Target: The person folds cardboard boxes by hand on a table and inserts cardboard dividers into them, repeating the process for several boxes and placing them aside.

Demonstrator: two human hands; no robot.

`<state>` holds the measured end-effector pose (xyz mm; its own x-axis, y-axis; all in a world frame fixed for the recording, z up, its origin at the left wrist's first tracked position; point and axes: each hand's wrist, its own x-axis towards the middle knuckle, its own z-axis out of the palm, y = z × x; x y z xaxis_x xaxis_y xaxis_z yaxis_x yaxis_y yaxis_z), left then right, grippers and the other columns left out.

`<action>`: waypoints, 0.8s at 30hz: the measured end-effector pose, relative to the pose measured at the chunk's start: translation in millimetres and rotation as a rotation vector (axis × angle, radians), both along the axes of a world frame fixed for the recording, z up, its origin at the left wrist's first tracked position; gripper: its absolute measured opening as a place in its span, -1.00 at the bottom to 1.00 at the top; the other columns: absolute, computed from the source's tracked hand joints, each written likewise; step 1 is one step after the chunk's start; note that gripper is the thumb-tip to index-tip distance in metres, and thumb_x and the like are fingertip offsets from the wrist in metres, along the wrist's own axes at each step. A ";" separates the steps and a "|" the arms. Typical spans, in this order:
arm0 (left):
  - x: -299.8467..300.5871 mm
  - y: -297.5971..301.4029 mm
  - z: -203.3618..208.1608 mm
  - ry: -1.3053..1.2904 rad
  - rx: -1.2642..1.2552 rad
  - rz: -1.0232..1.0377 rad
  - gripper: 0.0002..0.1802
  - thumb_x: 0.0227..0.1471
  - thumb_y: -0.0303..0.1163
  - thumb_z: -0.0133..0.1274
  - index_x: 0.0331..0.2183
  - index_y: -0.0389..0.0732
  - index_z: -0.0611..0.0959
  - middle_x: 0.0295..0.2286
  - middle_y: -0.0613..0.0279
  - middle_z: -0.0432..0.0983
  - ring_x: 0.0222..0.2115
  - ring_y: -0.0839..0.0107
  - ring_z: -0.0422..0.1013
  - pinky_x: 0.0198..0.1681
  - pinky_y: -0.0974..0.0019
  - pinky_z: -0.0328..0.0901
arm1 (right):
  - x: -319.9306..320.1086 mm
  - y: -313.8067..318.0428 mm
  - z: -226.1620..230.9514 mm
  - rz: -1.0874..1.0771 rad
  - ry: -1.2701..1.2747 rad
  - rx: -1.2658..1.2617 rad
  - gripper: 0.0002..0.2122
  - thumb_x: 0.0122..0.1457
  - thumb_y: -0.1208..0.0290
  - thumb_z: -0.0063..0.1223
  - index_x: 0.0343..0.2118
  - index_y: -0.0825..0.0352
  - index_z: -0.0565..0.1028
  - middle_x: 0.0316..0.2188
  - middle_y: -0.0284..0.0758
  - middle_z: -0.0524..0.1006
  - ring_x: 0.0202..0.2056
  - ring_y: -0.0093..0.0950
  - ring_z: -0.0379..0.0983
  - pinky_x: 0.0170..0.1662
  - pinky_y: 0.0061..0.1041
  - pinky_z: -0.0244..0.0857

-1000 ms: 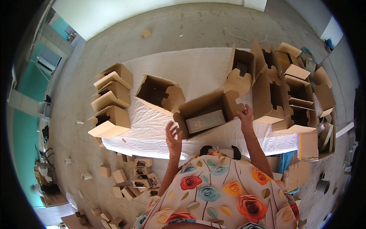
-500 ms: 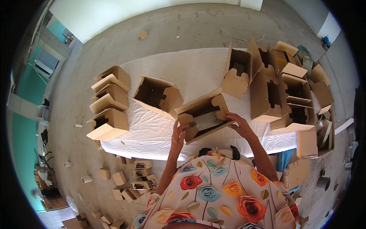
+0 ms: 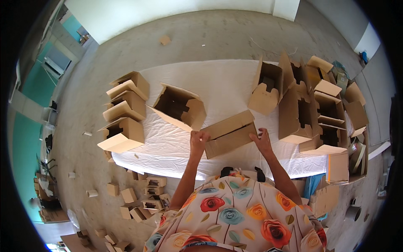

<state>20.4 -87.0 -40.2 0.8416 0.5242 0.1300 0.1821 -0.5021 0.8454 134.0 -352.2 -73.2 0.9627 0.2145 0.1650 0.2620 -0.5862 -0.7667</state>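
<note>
A brown cardboard box lies tilted in front of me at the near side of the table, between my two hands. Its long top flaps are folded in, with a narrow dark slit between them; the inside is hidden. My left hand grips the box's left end, fingers curled at its corner. At the right end my right hand presses with the thumb side, its other fingers bent and raised. Just beyond, to the left, stands an open cardboard box with nothing visible inside.
A white cloth covers the table. Several open boxes line its left edge. More open boxes crowd the right side, beside a large carton of cardboard pieces. Small boxes lie on the floor at the near left.
The box's long flaps have been folded over the opening, covering the clear plastic item seen inside before. Both hands have shifted slightly at its ends.
</note>
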 end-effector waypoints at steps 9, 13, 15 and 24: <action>-0.1 7.2 -11.7 0.075 -0.051 -0.265 -0.35 -0.32 -0.41 0.17 -0.10 -0.15 0.30 -0.23 0.03 0.20 -0.15 0.15 0.21 -0.18 0.24 0.25 | -11.5 2.8 28.7 0.032 0.747 0.414 -0.51 0.04 0.16 -0.06 -0.11 0.45 0.18 -0.50 -0.22 0.37 -0.66 -0.46 0.43 -0.65 -0.57 0.32; 3.3 -13.0 -4.8 0.449 -0.730 -0.321 -0.33 -0.29 -0.24 0.19 -0.08 -0.04 0.30 -0.26 0.11 0.24 -0.33 0.33 0.33 -0.48 0.26 0.39 | -0.6 -19.7 27.9 -0.039 0.625 0.354 -0.56 0.03 0.29 -0.03 -0.08 0.41 0.17 -0.55 -0.22 0.40 -0.68 -0.47 0.42 -0.64 -0.57 0.33; 8.1 -39.6 -0.8 0.488 -0.833 -0.411 -0.30 -0.20 -0.22 0.14 -0.02 -0.05 0.19 -0.31 0.19 0.33 -0.33 0.39 0.36 -0.36 0.26 0.35 | 9.2 -33.7 27.5 -0.072 0.508 0.315 -0.50 -0.02 0.36 0.01 -0.02 0.38 0.12 -0.57 -0.21 0.41 -0.67 -0.45 0.41 -0.65 -0.57 0.33; 73.9 -178.3 -41.7 0.286 -1.275 -0.513 -0.20 -0.08 -0.32 0.02 0.09 -0.08 -0.10 -0.16 0.12 0.26 -0.16 0.31 0.25 -0.21 0.22 0.26 | -13.9 -23.3 77.1 -0.051 0.064 -0.505 -0.31 -0.05 0.13 -0.01 0.11 0.24 -0.02 0.12 0.02 -0.17 0.16 -0.10 -0.31 0.13 -0.10 -0.34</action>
<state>94.3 -265.3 -81.9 0.8888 -0.2199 -0.4022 0.4562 0.5100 0.7292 120.1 -375.5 3.9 0.9788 0.2046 -0.0063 0.1852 -0.8984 -0.3983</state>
